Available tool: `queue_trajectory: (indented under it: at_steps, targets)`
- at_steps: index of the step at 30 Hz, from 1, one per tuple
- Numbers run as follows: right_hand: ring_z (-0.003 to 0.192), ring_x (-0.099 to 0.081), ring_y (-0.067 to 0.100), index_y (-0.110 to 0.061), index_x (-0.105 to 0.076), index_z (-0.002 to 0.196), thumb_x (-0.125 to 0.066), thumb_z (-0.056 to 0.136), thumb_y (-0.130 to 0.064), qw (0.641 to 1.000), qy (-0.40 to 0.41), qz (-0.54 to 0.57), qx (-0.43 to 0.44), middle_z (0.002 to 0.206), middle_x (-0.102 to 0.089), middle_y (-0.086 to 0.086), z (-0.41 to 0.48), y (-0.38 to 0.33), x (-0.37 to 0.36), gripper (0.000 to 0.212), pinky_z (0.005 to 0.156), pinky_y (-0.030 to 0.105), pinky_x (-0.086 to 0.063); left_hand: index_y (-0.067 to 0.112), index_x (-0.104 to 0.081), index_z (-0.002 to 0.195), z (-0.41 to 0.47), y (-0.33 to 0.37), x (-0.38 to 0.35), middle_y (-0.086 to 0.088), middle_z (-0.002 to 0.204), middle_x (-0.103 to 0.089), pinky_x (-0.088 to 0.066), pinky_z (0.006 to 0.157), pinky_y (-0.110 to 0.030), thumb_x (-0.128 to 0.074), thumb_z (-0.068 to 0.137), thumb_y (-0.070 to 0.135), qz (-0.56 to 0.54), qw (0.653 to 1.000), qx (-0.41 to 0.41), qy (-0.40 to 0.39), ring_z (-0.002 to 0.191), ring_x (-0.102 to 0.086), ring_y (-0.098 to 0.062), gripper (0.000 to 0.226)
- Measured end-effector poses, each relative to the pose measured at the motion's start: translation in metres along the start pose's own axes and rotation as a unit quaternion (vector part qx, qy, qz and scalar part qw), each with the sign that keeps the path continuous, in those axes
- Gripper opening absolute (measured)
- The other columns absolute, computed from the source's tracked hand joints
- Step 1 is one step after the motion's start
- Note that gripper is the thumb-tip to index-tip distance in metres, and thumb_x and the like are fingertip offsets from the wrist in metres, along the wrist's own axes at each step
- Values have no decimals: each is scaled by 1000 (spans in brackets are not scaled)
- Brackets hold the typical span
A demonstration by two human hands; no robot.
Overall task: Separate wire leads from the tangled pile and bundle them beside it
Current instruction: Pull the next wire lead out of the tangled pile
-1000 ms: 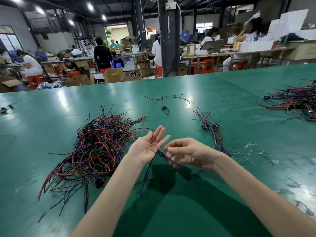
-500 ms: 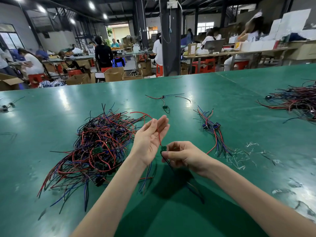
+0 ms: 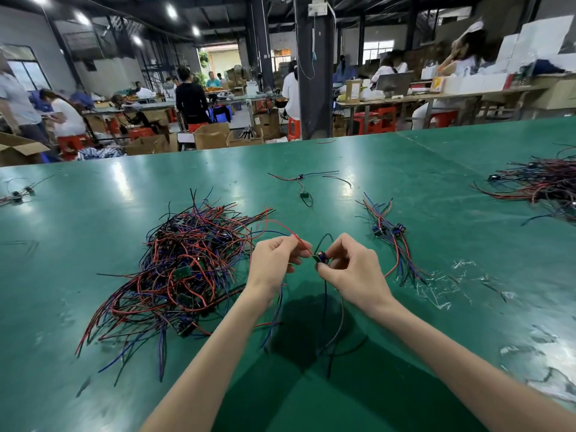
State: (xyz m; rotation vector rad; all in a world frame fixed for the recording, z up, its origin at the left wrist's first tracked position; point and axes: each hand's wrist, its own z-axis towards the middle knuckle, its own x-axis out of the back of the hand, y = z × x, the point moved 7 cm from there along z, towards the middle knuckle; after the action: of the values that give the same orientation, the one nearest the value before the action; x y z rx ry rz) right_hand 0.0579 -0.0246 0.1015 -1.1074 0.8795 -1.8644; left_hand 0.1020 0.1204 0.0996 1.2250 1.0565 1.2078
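Observation:
A tangled pile (image 3: 184, 266) of red, blue and black wire leads with small green boards lies on the green table, left of my hands. A small bundle (image 3: 389, 235) of separated leads lies to the right. My left hand (image 3: 274, 263) pinches a red wire that runs up and back toward the pile. Close beside it, my right hand (image 3: 349, 269) pinches the small board (image 3: 320, 257) of the same lead, whose black wires hang down to the table. Both hands are held above the table between pile and bundle.
A single lead (image 3: 304, 185) lies further back in the middle. Another wire heap (image 3: 542, 185) sits at the far right, loose leads (image 3: 15, 194) at the far left. Clear plastic scraps (image 3: 442, 282) lie right of my right hand. People work at benches beyond the table's far edge.
My left hand, open with straight fingers before, has curled and now pinches the red wire. My right hand has risen with the small board, and the two hands have drawn close together.

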Motion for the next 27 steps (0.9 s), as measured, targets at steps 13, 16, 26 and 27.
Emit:
queue_trajectory:
  at_steps: [13,16,26,27]
  targets:
    - [55,-52,33,-9,-49,78,-68,68,0,943,39,-237,230,61,-56,5,-15,-30,-7,23,47,34,-40,9,-73,76,-4,-14,-18,-8,70,-65,-51,59,-18,-66,87,21,-6,995,28,-91,56,-57,-9,18]
    - [56,-53,32,-6,-52,76,-69,68,-1,936,7,-242,257,63,-57,7,-17,-32,-9,19,46,34,-42,11,-71,70,-2,-15,-15,-1,59,-61,-48,53,-15,-66,86,12,1,995,47,-84,50,-52,-7,17]
    - [55,-49,5,-10,-60,74,-76,79,-25,999,21,41,-27,62,-59,-4,6,3,8,22,57,20,-45,11,-62,84,-6,-15,-23,0,68,-64,-47,53,-13,-47,96,0,-37,989,73,-121,55,-61,-3,21]
    - [59,-55,9,-8,-60,80,-77,78,-25,992,-13,95,-83,69,-64,3,6,9,3,24,61,27,-50,11,-60,86,-6,-15,-24,-1,69,-62,-46,52,-13,-48,95,-2,-21,990,63,-122,56,-61,-4,19]
